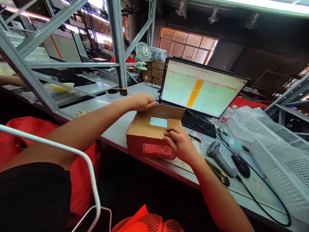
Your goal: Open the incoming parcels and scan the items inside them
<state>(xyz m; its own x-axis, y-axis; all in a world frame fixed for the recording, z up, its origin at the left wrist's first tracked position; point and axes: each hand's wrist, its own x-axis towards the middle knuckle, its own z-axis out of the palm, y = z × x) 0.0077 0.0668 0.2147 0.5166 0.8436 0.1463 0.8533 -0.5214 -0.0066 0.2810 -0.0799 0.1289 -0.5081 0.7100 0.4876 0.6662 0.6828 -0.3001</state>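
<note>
Where desk (pixel 116 132) ends, hands (pixel 180 141) touch box (pixel 147 130)

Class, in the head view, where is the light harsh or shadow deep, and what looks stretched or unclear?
Head view: the overhead light is blown out white; deep shadow lies below the table; the basket at right seems stretched; the box looks fairly sharp, but print on its label and the nearer screen is mostly unreadable.

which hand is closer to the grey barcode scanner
Right. The right hand is at the cardboard box's near right corner, left of the barcode scanner in view; the left hand is farther off, by the raised flap.
</note>
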